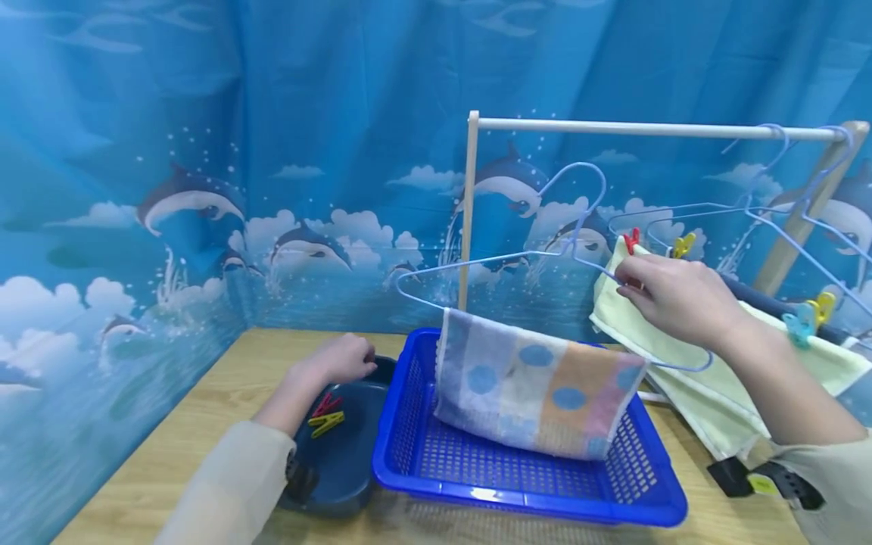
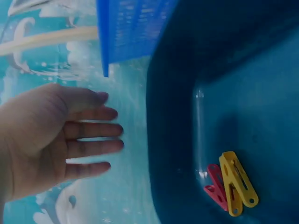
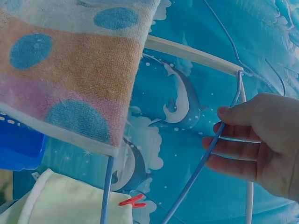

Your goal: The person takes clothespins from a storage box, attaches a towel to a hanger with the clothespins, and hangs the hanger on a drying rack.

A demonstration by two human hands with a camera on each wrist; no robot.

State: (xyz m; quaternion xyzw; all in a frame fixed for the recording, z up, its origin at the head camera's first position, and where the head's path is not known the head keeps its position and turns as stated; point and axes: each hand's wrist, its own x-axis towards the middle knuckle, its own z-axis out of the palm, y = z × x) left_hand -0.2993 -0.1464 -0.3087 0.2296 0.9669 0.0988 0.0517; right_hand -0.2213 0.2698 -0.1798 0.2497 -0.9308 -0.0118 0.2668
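My right hand (image 1: 688,299) holds a blue wire hanger (image 1: 480,261) by its sloping shoulder; in the right wrist view the thumb and fingers (image 3: 233,149) close around the wire. Over the hanger's lower bar drapes a small towel (image 1: 504,378), striped grey, white, orange and pink with blue dots. The towel hangs above and partly inside a blue plastic basket (image 1: 531,499). My left hand (image 1: 341,359) is over the far part of a dark basin (image 1: 347,462), its fingers extended and holding nothing. In that basin lie a yellow clothespin (image 2: 236,182) and a red clothespin (image 2: 216,186).
A wooden rack with a white rail (image 1: 613,129) stands behind the basket. Other hangers (image 1: 777,155) hook on its right end, bearing pale yellow cloths (image 1: 688,356) fixed with a red clip (image 1: 631,241), yellow clips and a teal clip (image 1: 800,324). A dolphin-print curtain (image 1: 341,189) backs the table (image 1: 204,424).
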